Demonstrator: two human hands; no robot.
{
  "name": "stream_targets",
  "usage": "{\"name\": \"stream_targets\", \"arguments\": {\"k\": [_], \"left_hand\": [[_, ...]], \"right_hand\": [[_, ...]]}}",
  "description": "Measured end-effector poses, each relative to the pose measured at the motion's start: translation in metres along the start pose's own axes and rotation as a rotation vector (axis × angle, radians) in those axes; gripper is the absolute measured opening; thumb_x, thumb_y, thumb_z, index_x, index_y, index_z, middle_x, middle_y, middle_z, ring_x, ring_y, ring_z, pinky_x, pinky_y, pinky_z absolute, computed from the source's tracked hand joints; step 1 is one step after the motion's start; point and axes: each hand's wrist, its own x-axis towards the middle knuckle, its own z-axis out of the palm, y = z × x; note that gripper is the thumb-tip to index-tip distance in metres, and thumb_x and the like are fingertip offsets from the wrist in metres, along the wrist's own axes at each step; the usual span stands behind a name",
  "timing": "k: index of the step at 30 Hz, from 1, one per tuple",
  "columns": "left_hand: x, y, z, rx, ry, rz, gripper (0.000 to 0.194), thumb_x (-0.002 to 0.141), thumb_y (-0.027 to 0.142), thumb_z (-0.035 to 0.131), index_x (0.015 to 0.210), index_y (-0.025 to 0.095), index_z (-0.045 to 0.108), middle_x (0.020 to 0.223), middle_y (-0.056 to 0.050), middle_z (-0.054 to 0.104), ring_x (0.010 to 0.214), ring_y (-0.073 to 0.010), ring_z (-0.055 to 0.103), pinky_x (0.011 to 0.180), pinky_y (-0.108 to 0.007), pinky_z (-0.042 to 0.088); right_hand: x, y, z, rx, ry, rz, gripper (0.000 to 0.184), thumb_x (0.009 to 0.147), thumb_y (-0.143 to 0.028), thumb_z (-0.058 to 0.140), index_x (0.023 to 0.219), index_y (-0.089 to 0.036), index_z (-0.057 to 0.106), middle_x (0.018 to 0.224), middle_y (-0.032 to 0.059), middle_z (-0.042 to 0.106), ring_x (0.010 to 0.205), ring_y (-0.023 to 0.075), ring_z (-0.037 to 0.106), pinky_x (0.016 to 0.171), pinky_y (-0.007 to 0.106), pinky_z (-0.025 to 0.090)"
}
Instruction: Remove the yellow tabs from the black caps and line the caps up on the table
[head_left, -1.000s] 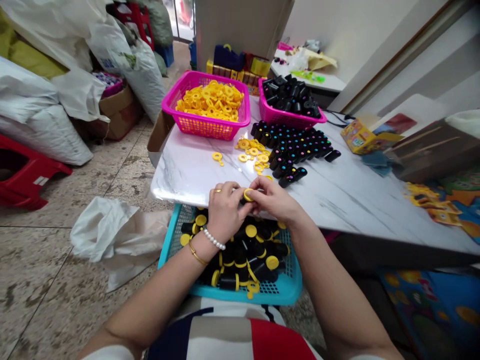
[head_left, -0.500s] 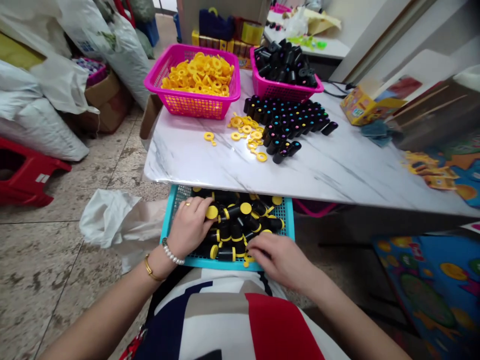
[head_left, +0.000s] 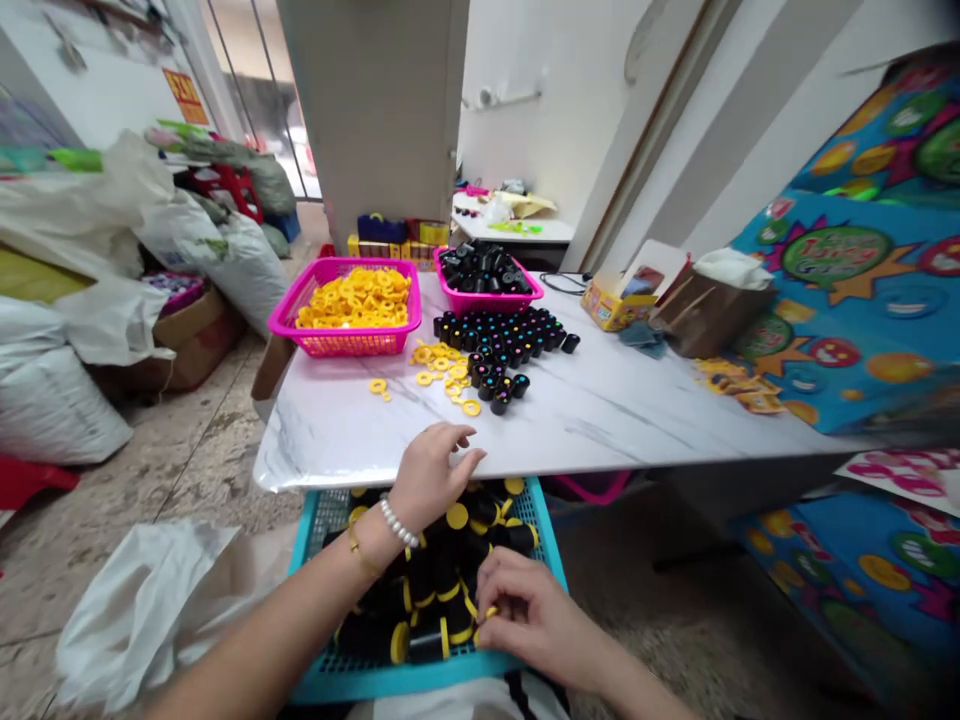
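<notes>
While the left hand (head_left: 435, 475) is hovering over the near edge of the table (head_left: 600, 410), thumb and fingers parted with nothing showing between them, the right hand (head_left: 525, 612) is holding its fingers curled close around a yellow piece (head_left: 492, 611); whether they're gripping it, I can't tell. That piece is showing by the blue basket's (head_left: 382, 683) near side, beside black tubes (head_left: 426, 645). For something so small, I'd be favouring a light fingertip pinch and straight lift.

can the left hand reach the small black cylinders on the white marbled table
Probably yes: only white marbled tabletop shows between the left hand and the nearest small black cylinder.
</notes>
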Motion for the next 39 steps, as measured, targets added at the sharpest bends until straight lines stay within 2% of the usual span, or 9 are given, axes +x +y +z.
{"name": "stream_targets", "arguments": {"k": [6,9,13,18,21,24,26,33,39], "left_hand": [[0.070,0.001,0.042,0.300,-0.038,-0.095,0.041,0.080,0.054,0.059,0.090,0.015,0.061,0.083,-0.007,0.065,0.080,-0.0218,0.061,0.070,-0.032,0.045],[0.086,0.000,0.055,0.464,-0.045,-0.084,0.051,0.075,0.062,0.059,0.088,0.013,0.060,0.086,-0.012,0.064,0.083,-0.0256,0.061,0.071,-0.034,0.044],[0.092,-0.004,0.061,0.541,-0.060,-0.054,0.037,0.080,0.049,0.060,0.091,0.013,0.059,0.087,-0.012,0.064,0.084,-0.0253,0.060,0.074,-0.034,0.043],[0.066,-0.002,0.033,0.406,-0.019,0.010,0.023,0.080,0.035,0.061,0.093,0.017,0.057,0.089,-0.008,0.063,0.084,-0.0220,0.058,0.076,-0.033,0.043],[0.034,-0.004,0.007,0.318,0.019,0.016,0.021,0.079,0.031,0.062,0.093,0.018,0.054,0.091,-0.006,0.061,0.087,-0.0211,0.056,0.079,-0.033,0.043],[0.005,-0.012,-0.007,0.298,0.021,-0.024,0.020,0.079,0.029,0.062,0.093,0.018,0.053,0.090,-0.005,0.060,0.088,-0.0215,0.055,0.081,-0.035,0.042],[-0.006,-0.019,-0.007,0.267,0.013,-0.070,0.019,0.079,0.029,0.063,0.091,0.019,0.052,0.087,-0.004,0.060,0.085,-0.0209,0.055,0.079,-0.034,0.043],[-0.011,-0.031,0.003,0.211,0.030,-0.138,0.027,0.079,0.034,0.065,0.099,0.018,0.057,0.094,-0.005,0.062,0.091,-0.0220,0.055,0.082,-0.036,0.042],[-0.013,-0.033,-0.001,0.183,0.027,-0.152,0.024,0.079,0.035,0.066,0.097,0.020,0.062,0.092,-0.004,0.062,0.090,-0.0218,0.055,0.082,-0.035,0.042]], "right_hand": [[0.012,0.002,-0.027,0.493,0.163,0.187,0.030,0.086,-0.045,0.057,0.081,-0.016,0.060,0.052,-0.0036,0.052,0.037,0.0053,0.037,0.037,0.018,0.025],[0.016,0.005,-0.036,0.595,0.289,0.145,0.029,0.086,-0.046,0.057,0.090,-0.017,0.061,0.059,-0.0028,0.055,0.045,0.0071,0.045,0.044,0.019,0.034],[0.022,0.004,-0.044,0.557,0.353,0.153,0.027,0.083,-0.042,0.062,0.089,-0.016,0.065,0.064,-0.0010,0.058,0.051,0.0088,0.050,0.051,0.021,0.038],[0.038,-0.011,-0.072,0.306,0.489,0.091,0.019,0.082,-0.033,0.062,0.092,-0.017,0.063,0.069,0.0005,0.060,0.057,0.0121,0.052,0.055,0.025,0.042],[0.056,-0.020,-0.094,-0.120,0.586,-0.073,0.016,0.084,-0.026,0.057,0.097,-0.019,0.064,0.082,0.0041,0.062,0.069,0.0163,0.056,0.065,0.029,0.045],[0.080,-0.019,-0.100,-0.562,0.555,-0.236,0.018,0.086,-0.018,0.050,0.098,-0.019,0.064,0.094,0.0080,0.062,0.079,0.0189,0.057,0.076,0.033,0.043],[0.092,-0.013,-0.095,-0.665,0.483,-0.279,0.019,0.087,-0.017,0.047,0.095,-0.018,0.064,0.092,0.0085,0.062,0.078,0.0186,0.057,0.075,0.032,0.044],[0.098,-0.006,-0.087,-0.524,0.512,-0.190,0.014,0.085,-0.025,0.057,0.088,-0.018,0.068,0.081,0.0049,0.059,0.069,0.0164,0.056,0.063,0.030,0.045],[0.121,-0.034,-0.066,0.133,0.270,0.017,0.026,0.081,-0.042,0.062,0.089,-0.018,0.072,0.074,0.0008,0.055,0.043,0.0088,0.047,0.036,0.025,0.037]]}}
